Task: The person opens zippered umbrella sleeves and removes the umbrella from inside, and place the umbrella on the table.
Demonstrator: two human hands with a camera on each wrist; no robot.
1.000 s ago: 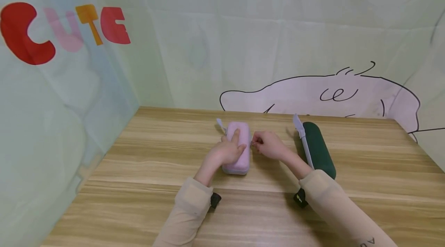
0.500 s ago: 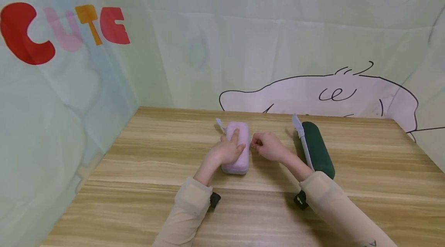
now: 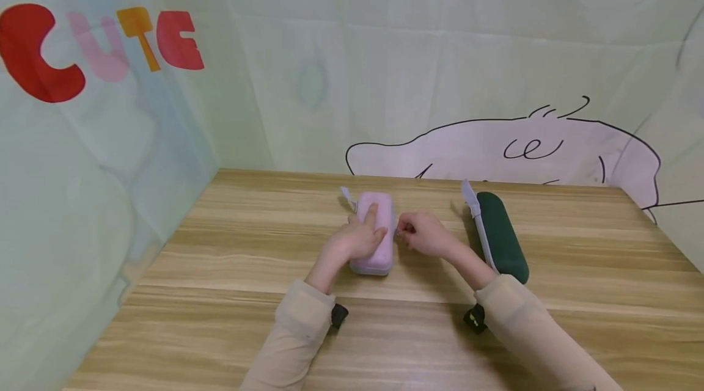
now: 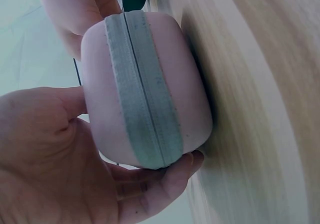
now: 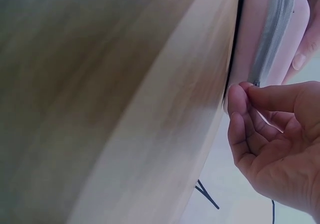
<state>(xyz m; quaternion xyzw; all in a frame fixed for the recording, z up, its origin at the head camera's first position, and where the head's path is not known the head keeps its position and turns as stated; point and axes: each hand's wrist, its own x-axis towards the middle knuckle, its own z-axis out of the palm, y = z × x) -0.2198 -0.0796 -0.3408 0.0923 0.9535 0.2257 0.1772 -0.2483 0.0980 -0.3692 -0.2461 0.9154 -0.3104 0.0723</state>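
A pink hard pencil case [image 3: 376, 259] with a grey zip band [image 4: 145, 94] lies on the table, long side pointing away from me. My left hand [image 3: 353, 241] holds it from the left, thumb and fingers spread over its top and side. In the left wrist view the fingers curl round the case and the zip looks closed at the near end. My right hand [image 3: 425, 234] is at the case's right side. Its thumb and index finger pinch the small zip pull [image 5: 256, 83], mostly hidden by the fingertips.
A dark green case [image 3: 502, 235] with a grey zip band and strap lies right of my right hand, close to the forearm. The wooden table [image 3: 247, 293] meets printed cloth walls [image 3: 286, 85] at the back and left. A strap loop [image 3: 346, 195] sticks out left of the pink case.
My right hand's fingertips have slid slightly towards me along the pink pencil case's right side. The left hand keeps its hold, and the case stays in place.
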